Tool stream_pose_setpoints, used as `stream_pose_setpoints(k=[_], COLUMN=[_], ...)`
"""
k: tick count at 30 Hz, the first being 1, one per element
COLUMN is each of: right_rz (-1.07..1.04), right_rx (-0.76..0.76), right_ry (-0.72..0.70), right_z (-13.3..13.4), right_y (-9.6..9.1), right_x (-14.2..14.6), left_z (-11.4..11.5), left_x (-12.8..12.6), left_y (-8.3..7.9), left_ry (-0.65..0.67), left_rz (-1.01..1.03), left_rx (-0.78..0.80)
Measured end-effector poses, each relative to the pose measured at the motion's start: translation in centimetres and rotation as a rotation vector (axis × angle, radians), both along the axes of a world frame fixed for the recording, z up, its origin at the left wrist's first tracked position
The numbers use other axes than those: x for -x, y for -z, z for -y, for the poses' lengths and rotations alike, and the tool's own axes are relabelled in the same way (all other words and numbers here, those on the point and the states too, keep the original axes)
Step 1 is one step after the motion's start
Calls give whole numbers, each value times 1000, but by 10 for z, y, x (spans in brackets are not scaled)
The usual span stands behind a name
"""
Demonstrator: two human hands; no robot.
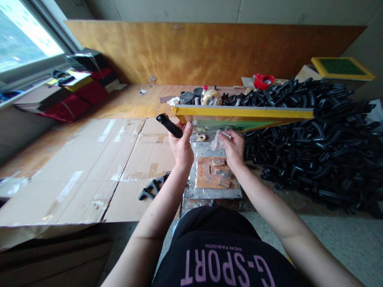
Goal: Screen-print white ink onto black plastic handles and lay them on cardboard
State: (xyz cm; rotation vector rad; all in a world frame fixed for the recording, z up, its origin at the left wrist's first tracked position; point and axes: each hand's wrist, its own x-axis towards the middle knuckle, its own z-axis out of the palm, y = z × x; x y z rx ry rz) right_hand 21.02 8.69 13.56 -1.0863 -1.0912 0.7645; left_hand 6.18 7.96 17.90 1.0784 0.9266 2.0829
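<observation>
Showing upside down on the black shirt (221,261) is "G-SPORT" in big pinkish letters, with a smaller "NEW FASHION"; there's handwriting on the cardboard (74,167) at left too, but I can't make it out. The left hand (182,145) is clamped on a glossy black tubular piece (169,125), dark end poking out to the far left, just by the left corner of a yellow-edged screen (245,113) — can't tell if those fingers grip the screen too. The screen stands tilted, with green mesh on its near side. The right hand (235,147) has a crumpled white cloth (218,141) pinched between thumb and fingers, right up near the mesh. On the far side there's a bottle (205,91) with a pinkish-red cap and a dark round tub (186,98) — contents of either, no clue. A huge heap of black parts (299,155) covers the right side.
</observation>
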Motion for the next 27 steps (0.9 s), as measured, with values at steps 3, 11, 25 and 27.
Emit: stream_pose_setpoints(k=[3, 11, 25, 27], right_rz=[10, 30, 499, 671], right_rx=[2, -17, 128, 92], right_ry=[2, 6, 48, 15], right_z=[0, 5, 56, 68], right_y=[2, 7, 76, 81], right_x=[0, -7, -67, -71], left_z=[-1, 6, 87, 91], left_x=[0, 6, -4, -17], left_y=[1, 8, 135, 139], left_ry=[8, 48, 422, 464], left_rz=[14, -40, -1479, -1577], left_rx=[-11, 56, 700, 666])
